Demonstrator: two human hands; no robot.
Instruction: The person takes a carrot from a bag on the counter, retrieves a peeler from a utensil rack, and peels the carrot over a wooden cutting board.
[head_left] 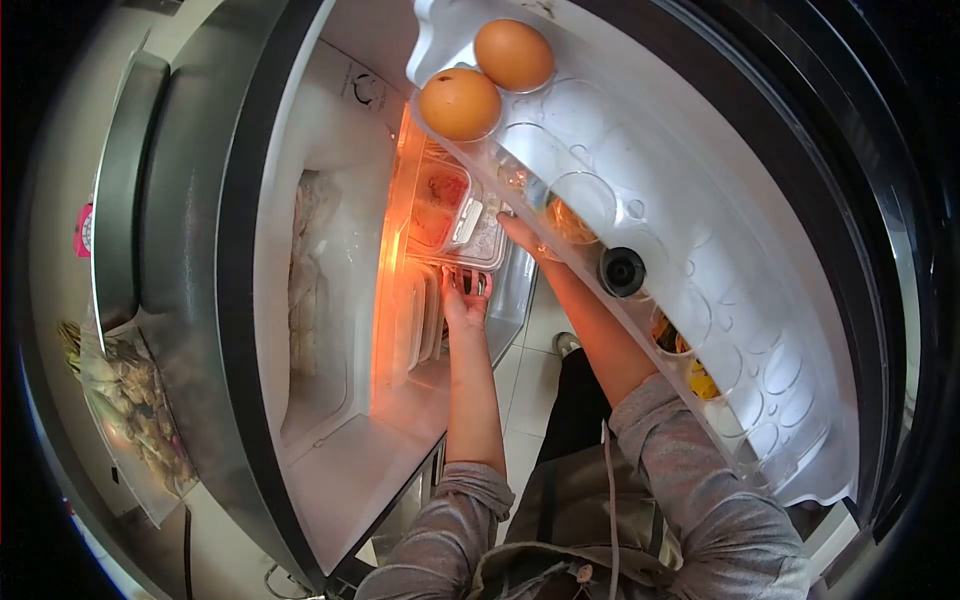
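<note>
Inside the lit, open fridge, my left hand (466, 298) reaches to the lower edge of a clear plastic container (476, 235), its fingers curled around something dark that I cannot make out. Red food shows in a clear box (438, 205) at the container's left part. My right hand (518, 232) is at the container's right side, partly hidden behind the clear door shelf, so its grip is unclear. Pale lidded boxes (415, 315) stand upright just left of my left hand.
Two brown eggs (514, 55) sit in the egg tray (720, 300) of the right door, above a black round cap (622, 271). The left door (185, 250) also stands open. A bag of vegetables (140, 405) hangs at the far left. A shoe (566, 343) shows on the tiled floor.
</note>
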